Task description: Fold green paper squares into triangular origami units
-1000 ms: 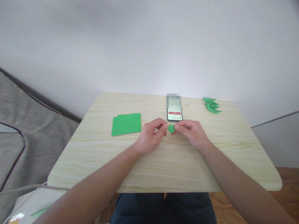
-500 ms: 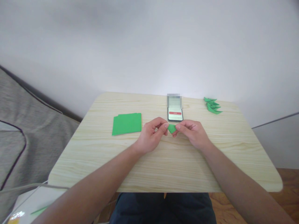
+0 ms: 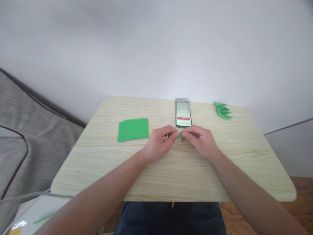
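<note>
The small folded paper (image 3: 179, 135), the paper stack (image 3: 133, 129) at left and the folded pieces (image 3: 223, 114) at far right are green. The tabletop (image 3: 176, 179) is pale beige, wood-grained; the wall (image 3: 151, 49) white.

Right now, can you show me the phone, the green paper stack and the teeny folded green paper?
Smartphone (image 3: 183, 115): head view, middle of its screen.
Green paper stack (image 3: 133, 129): head view, middle of its top face.
Folded green paper (image 3: 179, 136): head view, its small uncovered part.
</note>
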A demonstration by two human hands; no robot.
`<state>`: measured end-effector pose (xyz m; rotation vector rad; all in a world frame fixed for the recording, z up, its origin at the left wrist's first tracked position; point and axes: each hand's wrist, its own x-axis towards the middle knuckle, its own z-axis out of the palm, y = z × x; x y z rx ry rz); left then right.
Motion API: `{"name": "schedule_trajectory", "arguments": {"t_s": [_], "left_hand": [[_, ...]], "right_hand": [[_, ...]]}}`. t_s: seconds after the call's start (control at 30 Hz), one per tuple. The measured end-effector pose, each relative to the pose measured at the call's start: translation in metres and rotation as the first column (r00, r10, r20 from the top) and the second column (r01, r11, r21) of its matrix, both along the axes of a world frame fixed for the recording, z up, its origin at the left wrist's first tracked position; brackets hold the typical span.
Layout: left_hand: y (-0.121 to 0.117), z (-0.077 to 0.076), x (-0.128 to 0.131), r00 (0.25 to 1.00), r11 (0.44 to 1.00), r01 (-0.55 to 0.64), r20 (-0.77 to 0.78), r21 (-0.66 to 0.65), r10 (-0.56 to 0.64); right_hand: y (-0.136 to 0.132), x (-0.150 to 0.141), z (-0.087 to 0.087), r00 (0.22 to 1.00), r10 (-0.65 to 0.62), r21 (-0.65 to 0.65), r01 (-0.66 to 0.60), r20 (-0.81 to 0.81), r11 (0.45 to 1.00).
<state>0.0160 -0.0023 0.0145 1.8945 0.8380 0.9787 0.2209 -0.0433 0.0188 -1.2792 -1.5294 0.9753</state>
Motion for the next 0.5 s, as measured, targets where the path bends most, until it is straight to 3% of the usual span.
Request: {"name": "schedule_trajectory", "arguments": {"t_s": [0.27,0.5], "left_hand": [[0.0009,-0.0018,-0.0026,0.999,0.996,0.002,-0.037,0.091,0.001],[0.0029,-0.0045,-0.0015,0.998,0.998,-0.057,0.01,0.019,0.057]], "right_hand": [[0.0027,0.0058,-0.0089,1.0,-0.03,-0.024,0.03,-0.006,0.999],[0.0015,0.0089,-0.0055,0.997,-0.002,-0.032,0.0,-0.072,1.0]]}}
